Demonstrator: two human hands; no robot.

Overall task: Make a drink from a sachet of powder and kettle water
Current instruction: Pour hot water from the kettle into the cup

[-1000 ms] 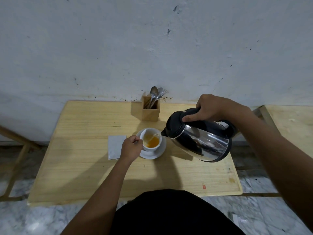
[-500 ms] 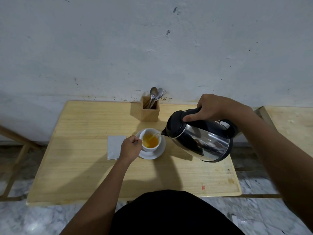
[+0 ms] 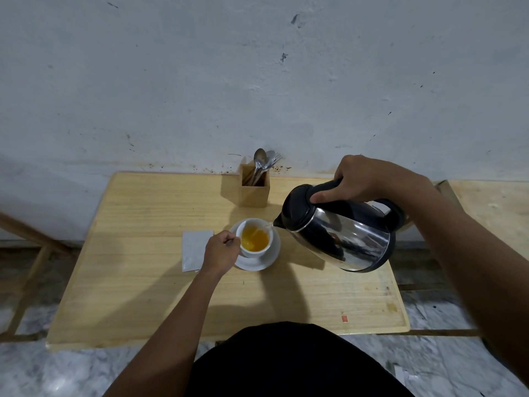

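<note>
**Kettle tipped over cup as orange drink fills**

As a thin stream of water runs from the spout, the right hand (image 3: pixel 369 179) grips the black handle of a steel kettle (image 3: pixel 337 233), held tilted above the table (image 3: pixel 143 296) with its spout just over the rim of the cup (image 3: pixel 254 239). The thumb presses along the top of the handle near the lid.

The white cup stands on a white saucer (image 3: pixel 266 260) near the middle of the wooden table and holds orange liquid. The left hand (image 3: pixel 220 252) is closed at the cup's left side, its fingers pinched on the cup's handle, which is mostly hidden by the fingers.

A pale sachet (image 3: pixel 194 247) lies flat on the table just left of the saucer, its right edge partly under the left hand.

Behind the cup, against the wall (image 3: pixel 257 81), a small wooden holder (image 3: pixel 254 193) stands upright with spoons (image 3: pixel 262 161) and a fork leaning in it. The wall is whitish and marked with dark specks. A second wooden surface (image 3: pixel 492 207) shows at the right edge, beyond the right forearm. Marble-patterned floor (image 3: pixel 57 376) lies below the table.
</note>
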